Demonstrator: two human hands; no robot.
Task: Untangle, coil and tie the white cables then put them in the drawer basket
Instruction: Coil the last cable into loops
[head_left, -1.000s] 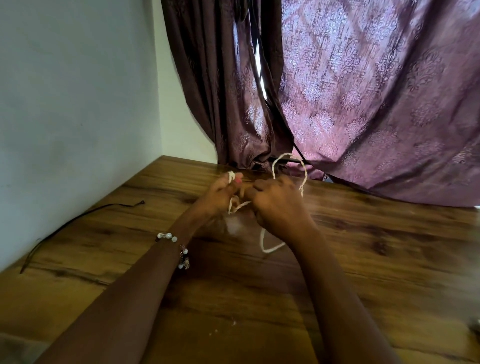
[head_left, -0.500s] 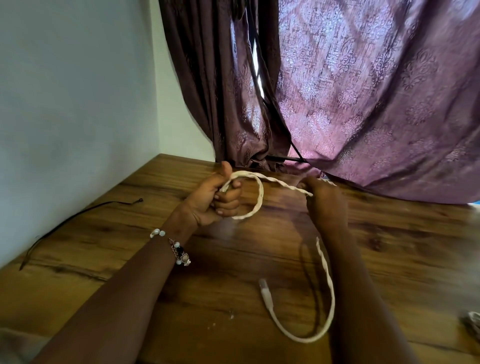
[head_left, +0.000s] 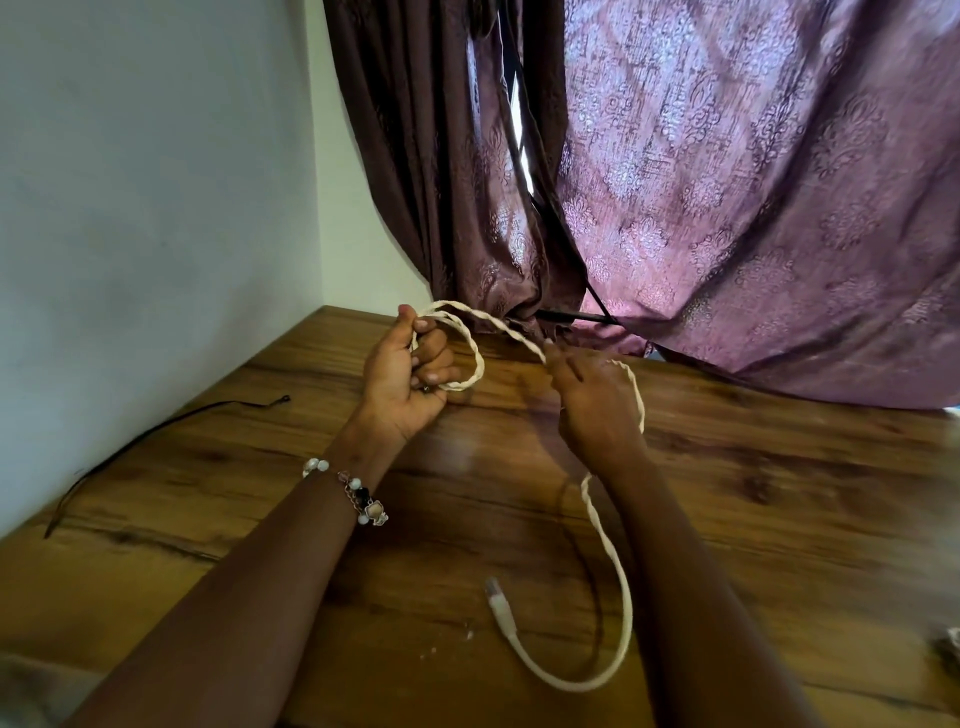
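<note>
A white twisted cable (head_left: 618, 571) runs between both my hands above the wooden table (head_left: 779, 519). My left hand (head_left: 405, 374) grips a small loop of it, fingers curled round the strands. A stretch runs from there to my right hand (head_left: 597, 400), which pinches it at the fingertips. From that hand the cable hangs over the back of the hand, drops behind the wrist and curves along the table to its white plug (head_left: 496, 597). No drawer basket is in view.
A thin black cord (head_left: 156, 431) lies along the left wall on the table. Purple curtains (head_left: 727, 208) hang at the table's far edge, with a dark rod (head_left: 571, 315) beneath them. Something small and pale (head_left: 950, 642) sits at the right edge.
A second ago both hands were bunched together on the cable. They have drawn apart, the loop opened in my left hand, and the free end with the plug dropped onto the table.
</note>
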